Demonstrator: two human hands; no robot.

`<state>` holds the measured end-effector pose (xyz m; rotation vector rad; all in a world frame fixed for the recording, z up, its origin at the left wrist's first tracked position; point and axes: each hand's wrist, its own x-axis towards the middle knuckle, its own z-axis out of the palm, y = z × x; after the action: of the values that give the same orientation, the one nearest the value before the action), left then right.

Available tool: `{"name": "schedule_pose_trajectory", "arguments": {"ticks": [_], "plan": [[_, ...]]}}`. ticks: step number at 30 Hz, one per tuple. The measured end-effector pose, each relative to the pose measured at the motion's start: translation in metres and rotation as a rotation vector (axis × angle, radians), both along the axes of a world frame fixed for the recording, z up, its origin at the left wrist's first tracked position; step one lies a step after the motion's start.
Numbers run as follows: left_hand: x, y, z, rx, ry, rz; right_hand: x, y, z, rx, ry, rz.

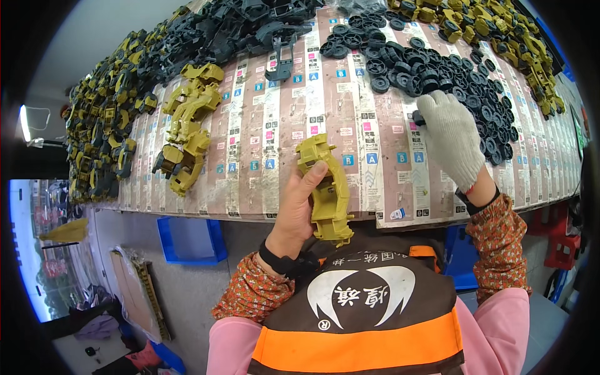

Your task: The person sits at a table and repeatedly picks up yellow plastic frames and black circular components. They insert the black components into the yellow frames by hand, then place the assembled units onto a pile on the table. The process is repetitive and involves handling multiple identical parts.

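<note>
My bare left hand [296, 203] is wrapped around a yellow plastic toy vehicle body [330, 203], with the thumb pressed on its near side. It is held over the table's front edge, close to my apron. My right hand [451, 134], in a white knit glove, is at the near-left side of a heap of black toy wheels [431, 72]. Its fingertips are closed on a small dark piece that looks like a black wheel [419, 117], seen partly edge-on. The gloved hand hides some of the heap behind it.
The table [250, 169] is covered with printed cardboard sheets. Several yellow bodies [190, 125] lie in a column at left. Yellow-and-black assembled parts [100, 137] pile at far left, dark chassis parts [219, 37] at the back, more yellow parts [525, 50] at far right. A blue bin [192, 240] stands below.
</note>
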<state>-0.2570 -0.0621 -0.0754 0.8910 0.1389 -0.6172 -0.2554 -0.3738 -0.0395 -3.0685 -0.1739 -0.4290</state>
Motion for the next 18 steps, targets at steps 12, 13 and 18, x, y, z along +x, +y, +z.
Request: {"name": "schedule_pose_trajectory", "arguments": {"ticks": [12, 13, 18], "plan": [[-0.012, -0.016, 0.0, 0.066, -0.151, -0.02, -0.027, 0.077, 0.014, 0.955, 0.241, 0.036], [-0.014, -0.018, 0.002, 0.096, -0.209, -0.018, -0.028, 0.082, 0.013, 1.06, 0.298, 0.012], [-0.02, -0.022, 0.004, 0.194, -0.371, -0.04, -0.036, 0.1, -0.004, 1.187, 0.218, 0.023]]}}
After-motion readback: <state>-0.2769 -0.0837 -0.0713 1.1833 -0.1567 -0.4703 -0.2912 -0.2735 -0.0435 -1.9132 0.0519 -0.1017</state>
